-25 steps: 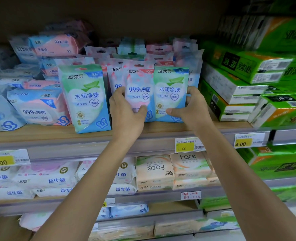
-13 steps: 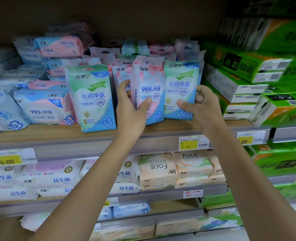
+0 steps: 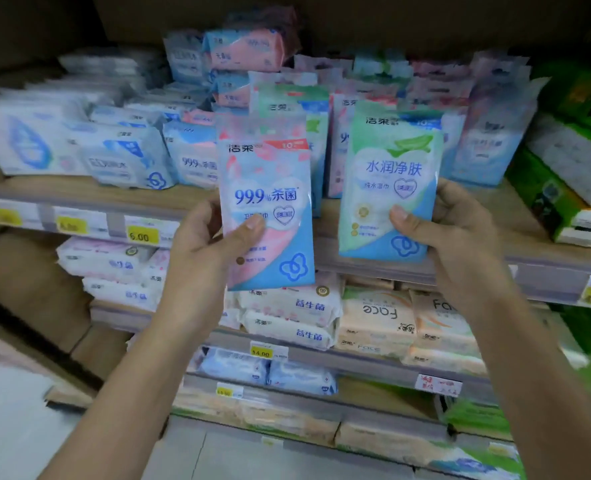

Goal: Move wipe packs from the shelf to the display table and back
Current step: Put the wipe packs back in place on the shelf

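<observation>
Head view: the left hand (image 3: 211, 244) gripped a pink wipe pack (image 3: 266, 216) — the right hand (image 3: 460, 233) gripped a green wipe pack (image 3: 387, 181) — before the crowded shelf (image 3: 89, 195).

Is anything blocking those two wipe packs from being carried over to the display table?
Nothing visible does. The left hand grips the pink pack and the right hand the green pack, both held in front of the shelf. The display table is out of view.
</observation>
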{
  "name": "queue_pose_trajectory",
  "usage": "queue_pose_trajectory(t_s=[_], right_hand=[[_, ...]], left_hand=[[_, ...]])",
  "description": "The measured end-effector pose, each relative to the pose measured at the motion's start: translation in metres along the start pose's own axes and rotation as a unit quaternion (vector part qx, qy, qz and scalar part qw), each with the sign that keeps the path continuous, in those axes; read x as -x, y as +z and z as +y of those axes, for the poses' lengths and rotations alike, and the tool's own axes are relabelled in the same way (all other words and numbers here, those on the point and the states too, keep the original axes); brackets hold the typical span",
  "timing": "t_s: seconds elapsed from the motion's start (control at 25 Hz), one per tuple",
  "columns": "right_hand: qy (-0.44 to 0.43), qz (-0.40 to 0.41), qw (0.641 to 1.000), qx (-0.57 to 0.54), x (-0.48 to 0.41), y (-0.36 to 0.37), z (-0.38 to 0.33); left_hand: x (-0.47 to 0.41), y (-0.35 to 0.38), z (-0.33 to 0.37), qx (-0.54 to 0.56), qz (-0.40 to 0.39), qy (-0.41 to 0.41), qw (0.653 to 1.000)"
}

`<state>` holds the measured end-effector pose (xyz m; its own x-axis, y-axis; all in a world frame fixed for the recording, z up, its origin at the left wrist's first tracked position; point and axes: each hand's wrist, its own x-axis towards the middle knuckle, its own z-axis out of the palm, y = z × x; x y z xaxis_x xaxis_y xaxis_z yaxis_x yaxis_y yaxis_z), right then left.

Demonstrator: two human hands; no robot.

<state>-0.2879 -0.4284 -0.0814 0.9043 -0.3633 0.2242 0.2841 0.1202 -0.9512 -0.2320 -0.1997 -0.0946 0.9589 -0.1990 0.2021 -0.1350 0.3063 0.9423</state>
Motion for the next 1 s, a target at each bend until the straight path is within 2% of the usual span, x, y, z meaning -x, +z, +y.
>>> queue_pose_trajectory(t_s=[0.12, 0.24, 0.32, 0.4, 0.6, 0.72, 0.8, 0.92, 1.0], right_hand=[[0.048, -0.082, 0.995, 0.007, 0.012, 0.016, 0.021], [0.099, -0.182, 0.978, 0.01, 0.035, 0.031, 0.047], [0.135, -0.246, 0.96, 0.017, 0.054, 0.046, 0.065], [0.177, -0.33, 0.927, 0.02, 0.078, 0.071, 0.083], [0.228, -0.54, 0.81, 0.021, 0.162, 0.163, 0.111], [0.243, -0.627, 0.74, 0.015, 0.228, 0.214, 0.115], [0.249, -0.69, 0.679, 0.018, 0.293, 0.253, 0.112], [0.247, -0.759, 0.601, 0.026, 0.385, 0.298, 0.108], [0.252, -0.786, 0.564, 0.033, 0.451, 0.321, 0.106]], left_hand=[[0.041, -0.023, -0.009, -0.003, 0.056, -0.007, 0.998], [0.098, -0.039, -0.018, 0.006, 0.151, -0.015, 0.988], [0.144, -0.047, -0.024, 0.004, 0.218, -0.023, 0.976], [0.197, -0.056, -0.029, -0.002, 0.314, -0.035, 0.949], [0.34, -0.073, -0.027, 0.012, 0.54, -0.031, 0.841], [0.416, -0.082, -0.014, 0.012, 0.636, -0.005, 0.771], [0.479, -0.088, -0.003, 0.015, 0.71, 0.028, 0.704], [0.561, -0.093, 0.008, 0.026, 0.773, 0.064, 0.631], [0.618, -0.097, 0.016, 0.04, 0.807, 0.089, 0.582]])
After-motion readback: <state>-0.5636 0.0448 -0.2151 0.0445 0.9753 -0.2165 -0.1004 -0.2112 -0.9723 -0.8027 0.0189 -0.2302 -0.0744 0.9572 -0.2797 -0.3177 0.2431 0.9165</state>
